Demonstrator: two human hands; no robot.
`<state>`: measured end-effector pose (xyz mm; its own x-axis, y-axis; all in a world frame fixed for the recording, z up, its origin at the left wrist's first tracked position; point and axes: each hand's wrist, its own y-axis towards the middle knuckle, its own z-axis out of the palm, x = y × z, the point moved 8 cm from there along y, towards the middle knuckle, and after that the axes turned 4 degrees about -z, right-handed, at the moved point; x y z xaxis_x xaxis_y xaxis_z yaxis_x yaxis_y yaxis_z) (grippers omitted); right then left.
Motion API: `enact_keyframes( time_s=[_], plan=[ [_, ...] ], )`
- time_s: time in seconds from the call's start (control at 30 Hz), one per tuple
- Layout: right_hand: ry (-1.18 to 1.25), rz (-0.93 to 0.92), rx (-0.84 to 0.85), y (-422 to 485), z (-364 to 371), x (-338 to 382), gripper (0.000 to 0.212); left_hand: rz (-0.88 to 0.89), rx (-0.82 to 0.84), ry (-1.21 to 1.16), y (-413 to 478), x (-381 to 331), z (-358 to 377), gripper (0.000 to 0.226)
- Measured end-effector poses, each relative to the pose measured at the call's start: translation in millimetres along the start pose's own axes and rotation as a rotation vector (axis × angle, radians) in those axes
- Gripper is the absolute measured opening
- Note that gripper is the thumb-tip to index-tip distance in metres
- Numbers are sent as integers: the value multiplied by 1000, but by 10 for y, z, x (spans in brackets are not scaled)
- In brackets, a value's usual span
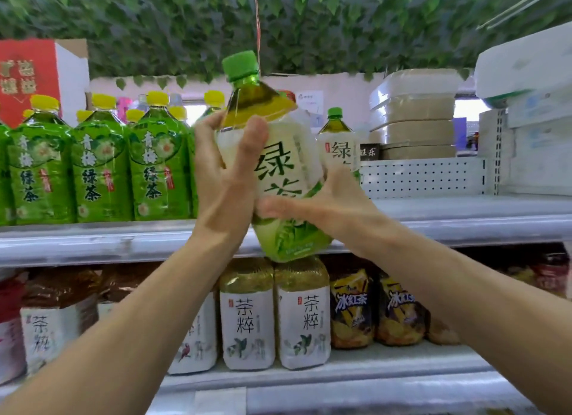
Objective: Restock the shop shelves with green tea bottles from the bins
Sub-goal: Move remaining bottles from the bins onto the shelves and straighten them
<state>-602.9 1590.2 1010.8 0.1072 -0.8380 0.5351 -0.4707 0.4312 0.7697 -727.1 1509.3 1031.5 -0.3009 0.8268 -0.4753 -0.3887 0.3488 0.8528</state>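
A large green tea bottle (pixel 278 167) with a green cap and a white-and-green label hangs tilted in the air in front of the upper shelf (pixel 123 241). My left hand (pixel 224 179) grips its left side near the shoulder, thumb across the front. My right hand (pixel 328 204) holds its lower right side, fingers curled round the body. A second bottle of the same tea (pixel 339 139) stands upright on that shelf just behind and to the right.
Green plum tea bottles with yellow caps (pixel 96 164) fill the shelf's left part. Stacked flat packs (pixel 414 114) and a perforated divider (pixel 424 176) stand at the right. The lower shelf carries white-labelled tea bottles (pixel 275 315) and iced tea bottles (pixel 374 312).
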Motion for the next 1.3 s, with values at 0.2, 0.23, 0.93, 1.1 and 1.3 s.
enact_keyframes(
  time_s=[0.2,0.23,0.93,1.1,1.3],
  plan=[
    [102,12,-394,230,-733,-336,87,-33,70,502,251,430,335,95],
    [132,49,-411,283,-799,-449,91,-30,51,611,233,534,327,94],
    [66,327,-94,676,-863,-1232,119,-153,146,772,235,1051,349,135],
    [109,253,-13,678,-787,-1179,89,-174,181,745,257,1099,355,136],
    [130,237,4,663,-777,-1193,84,-175,154,760,255,1139,333,135]
  ],
)
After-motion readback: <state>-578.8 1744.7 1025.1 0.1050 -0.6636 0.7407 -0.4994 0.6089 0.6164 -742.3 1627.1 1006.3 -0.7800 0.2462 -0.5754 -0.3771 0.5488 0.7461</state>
